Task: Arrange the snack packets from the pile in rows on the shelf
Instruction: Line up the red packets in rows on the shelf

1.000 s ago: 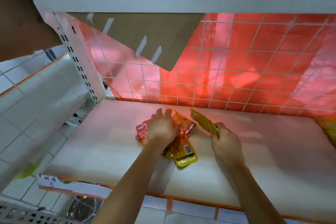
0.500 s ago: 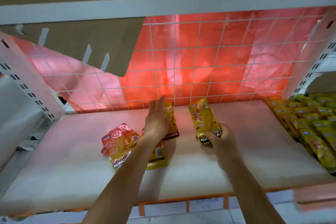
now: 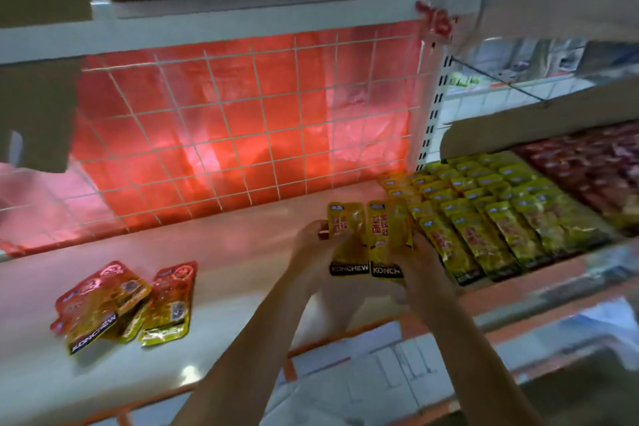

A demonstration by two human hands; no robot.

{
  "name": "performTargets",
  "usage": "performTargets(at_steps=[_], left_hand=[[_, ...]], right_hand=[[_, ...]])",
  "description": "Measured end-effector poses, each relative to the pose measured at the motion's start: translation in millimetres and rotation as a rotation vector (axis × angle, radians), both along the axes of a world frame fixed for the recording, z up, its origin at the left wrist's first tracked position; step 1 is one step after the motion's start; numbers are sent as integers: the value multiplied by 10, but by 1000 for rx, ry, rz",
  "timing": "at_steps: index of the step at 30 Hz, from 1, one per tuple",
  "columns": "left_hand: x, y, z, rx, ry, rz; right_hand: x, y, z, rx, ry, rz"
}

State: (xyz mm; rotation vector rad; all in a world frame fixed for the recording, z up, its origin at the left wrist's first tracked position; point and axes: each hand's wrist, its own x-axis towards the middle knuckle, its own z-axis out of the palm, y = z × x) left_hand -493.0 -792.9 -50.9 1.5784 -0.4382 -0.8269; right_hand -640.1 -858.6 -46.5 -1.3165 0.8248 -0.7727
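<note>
The middle packets [image 3: 347, 239] are glossy yellow, each with a small blue tab on top, red characters and a black band with white lettering below. The pile [image 3: 114, 304] at the left mixes red-orange tops, yellow bodies and black bands. The rows [image 3: 484, 218] at the right are yellow-green with blue tabs; beyond them lie dark red packets [image 3: 587, 169]. The shelf [image 3: 224, 252] is white, tinged pink, with an orange front strip [image 3: 373, 330]. A white wire grid [image 3: 262, 121] crosses a red sheet [image 3: 193, 149].

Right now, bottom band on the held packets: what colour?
Black band across both packets, white lettering; head view.
</note>
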Motion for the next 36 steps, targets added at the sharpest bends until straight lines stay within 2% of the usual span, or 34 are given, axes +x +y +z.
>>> performTargets(at_steps=[3, 7, 11, 14, 16, 26, 30, 36], left_hand=[[-322, -227, -28, 15, 104, -22], [-684, -445, -43, 1, 120, -61], [-997, -638, -117, 29, 11, -76], [-1169, -729, -155, 111, -110, 3], [-1225, -771, -167, 135, -127, 47], [-1110, -631, -139, 171, -145, 136], [-1103, -553, -133, 235, -250, 87], [-1094, -517, -136, 310, -383, 31]], right_hand=[[-279, -241, 8, -18, 73, -72], [-622, -553, 4, -98, 69, -126], [-960, -909, -26, -155, 135, -179], [-1155, -1186, -113, -191, 170, -222], [-1241, -1297, -134, -199, 178, -222], [-1125, -1339, -191, -238, 301, -136], [-1048, -1317, -175, -270, 317, -56], [-1034, -1252, -190, -292, 455, 126]])
